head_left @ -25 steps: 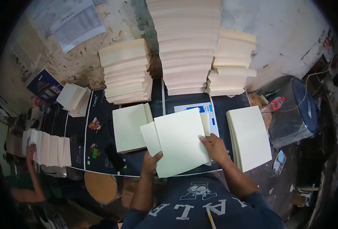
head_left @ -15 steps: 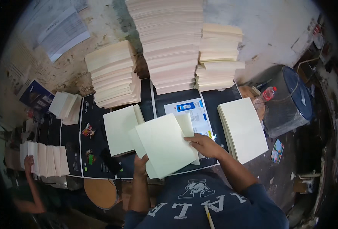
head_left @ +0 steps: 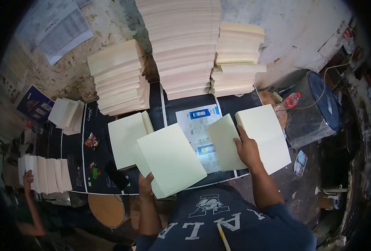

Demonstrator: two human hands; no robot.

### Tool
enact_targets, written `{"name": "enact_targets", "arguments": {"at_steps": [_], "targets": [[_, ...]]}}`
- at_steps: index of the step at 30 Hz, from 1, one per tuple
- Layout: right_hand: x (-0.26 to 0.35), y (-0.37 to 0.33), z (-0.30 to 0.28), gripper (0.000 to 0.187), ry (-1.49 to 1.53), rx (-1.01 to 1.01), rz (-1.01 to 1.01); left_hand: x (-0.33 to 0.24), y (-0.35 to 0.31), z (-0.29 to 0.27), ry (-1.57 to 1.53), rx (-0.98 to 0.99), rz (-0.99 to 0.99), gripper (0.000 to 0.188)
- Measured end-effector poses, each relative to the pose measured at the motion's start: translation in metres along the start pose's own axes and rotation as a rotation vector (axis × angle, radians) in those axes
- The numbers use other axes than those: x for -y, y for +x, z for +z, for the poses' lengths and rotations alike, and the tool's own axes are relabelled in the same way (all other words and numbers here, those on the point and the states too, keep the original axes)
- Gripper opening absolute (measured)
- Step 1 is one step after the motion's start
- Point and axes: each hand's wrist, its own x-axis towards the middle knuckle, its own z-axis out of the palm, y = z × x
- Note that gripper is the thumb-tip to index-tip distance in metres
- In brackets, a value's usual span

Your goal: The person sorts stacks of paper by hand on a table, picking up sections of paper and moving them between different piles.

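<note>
My left hand (head_left: 146, 186) grips the lower left corner of a few cream paper sheets (head_left: 173, 161), fanned slightly and tilted over the table's front edge. To their right, my right hand (head_left: 249, 151) pinches the right edge of another cream sheet (head_left: 224, 142), which leans over a printed paper lying on the table. That hand is at the left side of the right-hand pile of cream sheets (head_left: 267, 136) and partly covers it. Behind my left hand's sheets lies a second low pile (head_left: 127, 138), its right part hidden by them.
Tall paper stacks (head_left: 187, 46) stand against the wall, with shorter ones (head_left: 118, 79) beside them. A blue-lidded drum (head_left: 309, 113) and a red-capped bottle (head_left: 292, 101) are at the right. A black phone-like object (head_left: 116, 175) lies at the left. Another person's hand (head_left: 28, 178) touches a paper row.
My right hand has moved right, from the sheets in my left hand to the right-hand pile, carrying one sheet with it. More of the printed paper now shows between the sheets.
</note>
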Motion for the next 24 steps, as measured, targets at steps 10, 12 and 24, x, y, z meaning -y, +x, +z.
{"name": "enact_targets", "arguments": {"at_steps": [10,12,24], "targets": [[-0.035,0.022,0.017,0.042,0.304,-0.098,0.085,-0.004,-0.003,0.004,0.114,-0.005,-0.070,0.061],[-0.036,0.027,0.025,0.048,0.179,0.048,0.095,0.001,0.000,0.002,0.094,-0.009,-0.080,0.061],[0.025,-0.010,0.062,0.056,0.484,0.511,0.192,0.007,0.004,0.016,0.032,0.011,-0.118,0.056]]}}
